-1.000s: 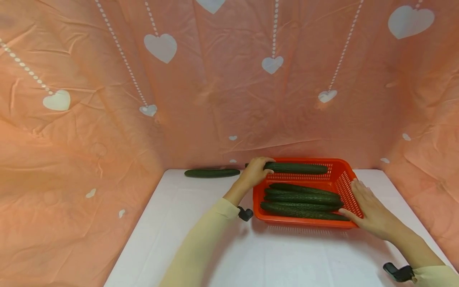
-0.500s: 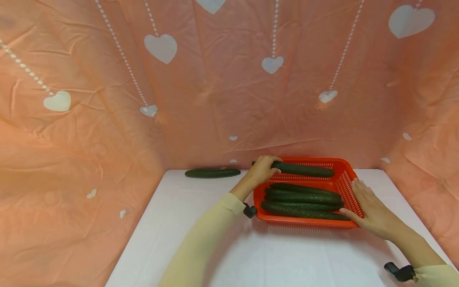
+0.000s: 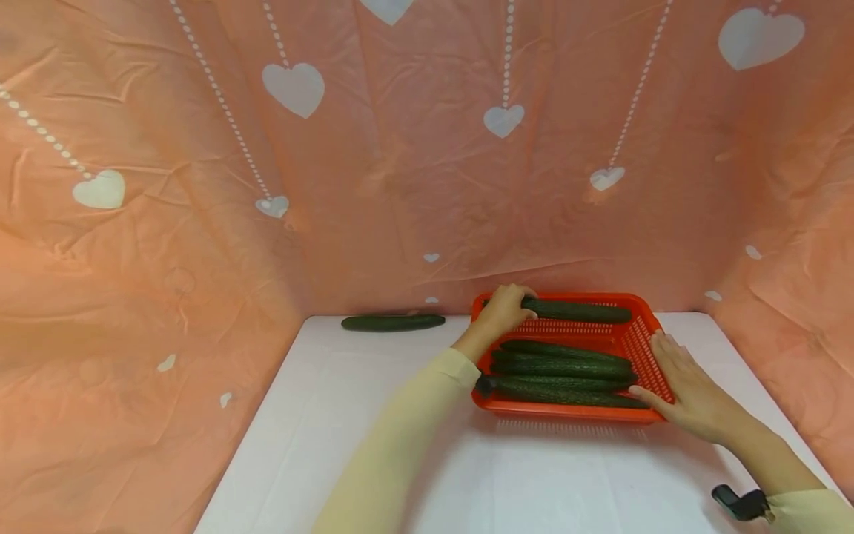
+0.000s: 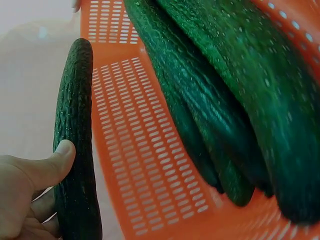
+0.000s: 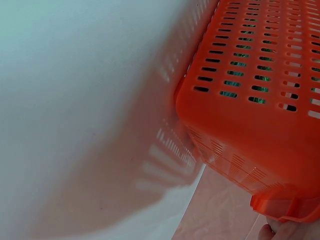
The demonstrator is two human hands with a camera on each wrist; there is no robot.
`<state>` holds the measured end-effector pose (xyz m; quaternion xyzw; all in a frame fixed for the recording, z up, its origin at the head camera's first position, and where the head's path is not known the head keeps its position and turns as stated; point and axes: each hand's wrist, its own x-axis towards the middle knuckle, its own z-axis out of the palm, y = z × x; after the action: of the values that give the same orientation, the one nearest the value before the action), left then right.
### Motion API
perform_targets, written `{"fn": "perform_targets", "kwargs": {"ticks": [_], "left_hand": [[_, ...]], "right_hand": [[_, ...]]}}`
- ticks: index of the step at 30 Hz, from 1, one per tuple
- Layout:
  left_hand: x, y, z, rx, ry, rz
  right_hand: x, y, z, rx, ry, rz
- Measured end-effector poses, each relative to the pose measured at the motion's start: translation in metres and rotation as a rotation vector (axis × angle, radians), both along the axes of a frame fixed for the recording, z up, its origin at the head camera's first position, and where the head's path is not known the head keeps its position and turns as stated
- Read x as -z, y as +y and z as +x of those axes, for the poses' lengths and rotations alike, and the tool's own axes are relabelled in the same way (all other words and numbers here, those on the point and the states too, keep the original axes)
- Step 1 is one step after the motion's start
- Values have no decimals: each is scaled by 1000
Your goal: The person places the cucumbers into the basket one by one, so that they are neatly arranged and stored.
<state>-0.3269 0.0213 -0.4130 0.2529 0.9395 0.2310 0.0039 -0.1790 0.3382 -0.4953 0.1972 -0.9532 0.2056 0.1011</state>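
Observation:
My left hand (image 3: pixel 505 310) grips a dark green cucumber (image 3: pixel 580 311) near its left end. That cucumber lies level along the back side of the red-orange plastic basket (image 3: pixel 567 411), overlapping the far rim in the head view. In the left wrist view, the thumb presses against the cucumber (image 4: pixel 75 105), with the fingers partly hidden behind it. Several more cucumbers (image 3: pixel 563 366) lie lengthwise in the basket's front half. My right hand (image 3: pixel 694 389) rests at the basket's right side, fingers straight along the rim and thumb over the near corner. Only a bit of its fingers (image 5: pixel 290 231) shows in the right wrist view.
Another cucumber (image 3: pixel 394 322) lies on the white tabletop (image 3: pixel 360 386) by the back edge, left of the basket. An orange cloth (image 3: pixel 400 185) with white hearts hangs behind and at both sides. Black devices are strapped to both wrists, like the right wrist camera (image 3: pixel 740 504).
The left hand has carried its cucumber to the right, further over the basket's back part. The right hand and the basket have stayed in place.

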Motion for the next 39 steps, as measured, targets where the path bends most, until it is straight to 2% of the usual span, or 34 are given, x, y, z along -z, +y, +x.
{"fn": "perform_targets", "kwargs": {"ticks": [4,11,14,19,22,27,31,34,39], "left_hand": [[5,6,0,-30,-44,9],[16,9,-3,-39,-57,-32],[20,7,-5,-31,-88,17],[17,0,-10,-9,-86,141],[11,-6,-13,-2,-58,140],[8,-24,-16,32,-33,146],[9,-47,-20,52,-20,184],[12,-68,-22,57,-14,222],[17,-102,-24,56,-49,331]], "right_hand": [[-2,-1,0,0,-7,-2],[-3,-2,-1,1,-6,1],[-3,-2,-1,-2,1,4],[-3,-2,0,-3,-5,4],[-3,-2,0,1,-9,3],[-3,-2,1,5,-14,-1],[-2,-1,1,5,-2,4],[-2,0,0,-1,4,5],[-2,-1,0,-6,6,2]]}}
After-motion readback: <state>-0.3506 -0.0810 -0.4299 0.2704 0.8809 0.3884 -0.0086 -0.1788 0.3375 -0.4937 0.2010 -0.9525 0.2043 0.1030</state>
